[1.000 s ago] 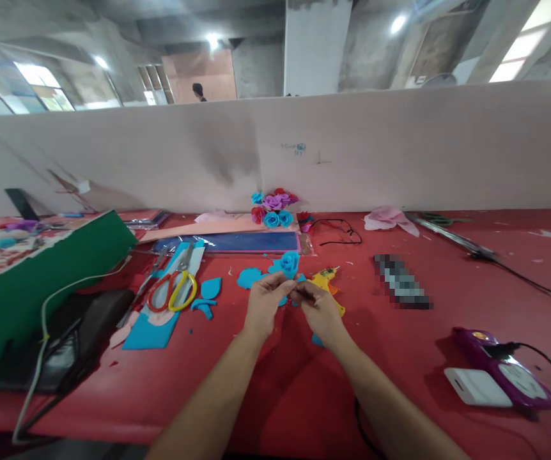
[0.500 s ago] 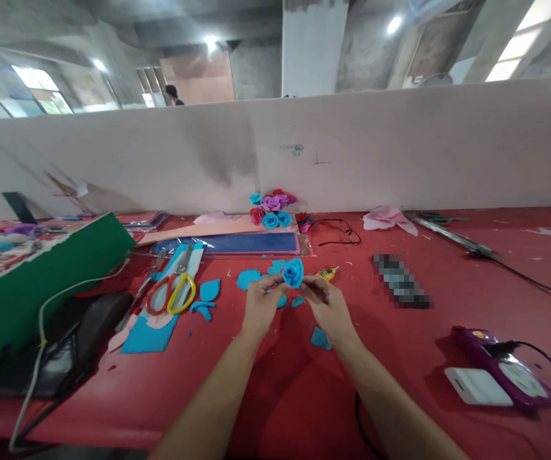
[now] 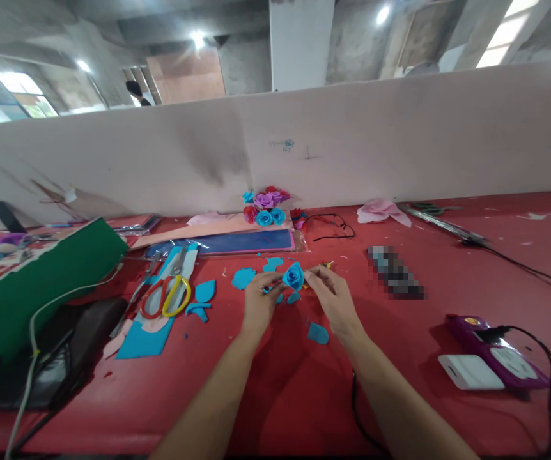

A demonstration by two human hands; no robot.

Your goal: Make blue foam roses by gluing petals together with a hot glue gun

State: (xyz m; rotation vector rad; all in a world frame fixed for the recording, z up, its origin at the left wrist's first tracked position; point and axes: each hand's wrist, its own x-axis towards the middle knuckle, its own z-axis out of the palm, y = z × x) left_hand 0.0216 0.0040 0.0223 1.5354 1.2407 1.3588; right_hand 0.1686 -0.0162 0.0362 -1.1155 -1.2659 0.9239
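A blue handmade rose is held up over the middle of the red table, its petals facing me. My left hand pinches it from the left, fingers closed behind and below the bloom. On the other side my right hand has thumb and fingertips closed at the rose's right edge. Under and around the hands lie blue cut pieces: a round one, a petal shape and a small square-ended piece. A yellow tool is mostly hidden behind my right hand.
Scissors with red and yellow handles rest on blue sheets at left. Finished flowers stand by the back partition. At right are a purple power strip, a white adapter and black cables. A green board borders the left.
The rose has turned and tipped slightly, and my right hand's fingers have shifted along its right edge. The whole view has swung slightly; the table things lie where they were.
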